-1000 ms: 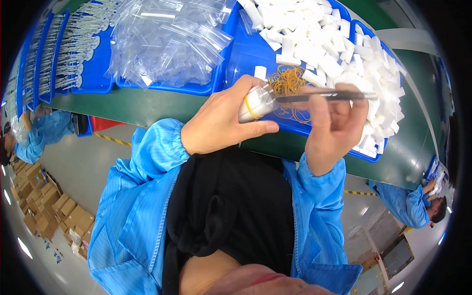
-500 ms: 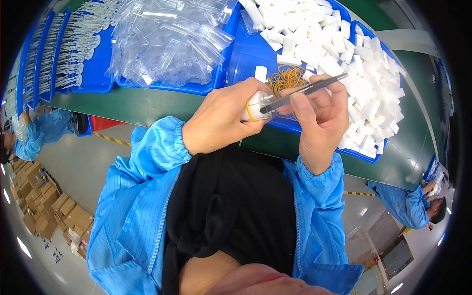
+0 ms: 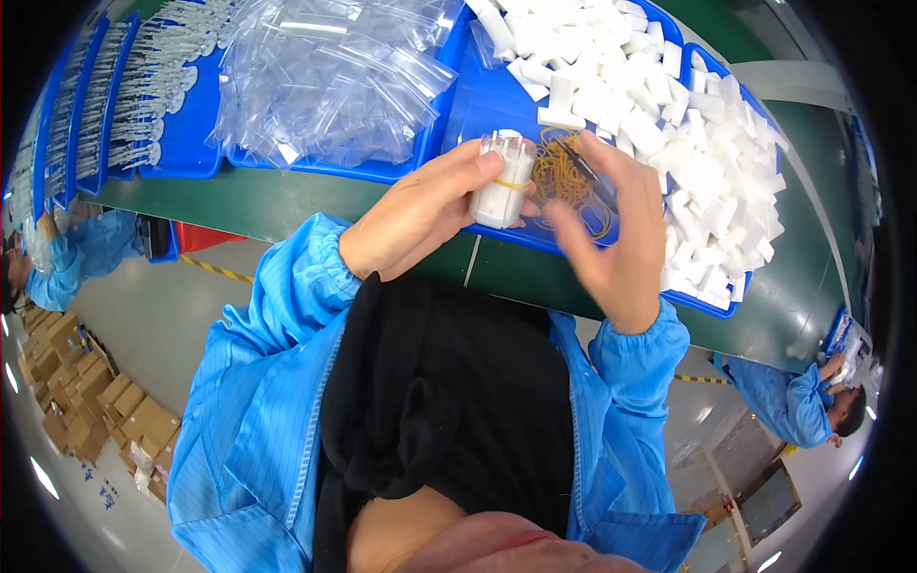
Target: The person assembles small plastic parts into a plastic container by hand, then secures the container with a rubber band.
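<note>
My left hand is closed around a cylindrical bundle of white blocks with clear plastic at its top. A yellow rubber band encircles the bundle's middle. To the right, my right hand is blurred, its thumb and forefinger spread wide apart. Dark tweezers show between that thumb and forefinger, over a heap of yellow rubber bands; whether other fingers touch them is hidden. The rubber bands rest in a blue tray.
Clear plastic bags fill a blue tray at left. White blocks are heaped at right. Racked parts stand far left on the green table. Co-workers in blue appear at both sides; cardboard boxes sit on the floor.
The tweezers have moved away from the bundle toward the rubber bands. My right thumb and forefinger have spread apart. My left hand has turned the bundle more upright.
</note>
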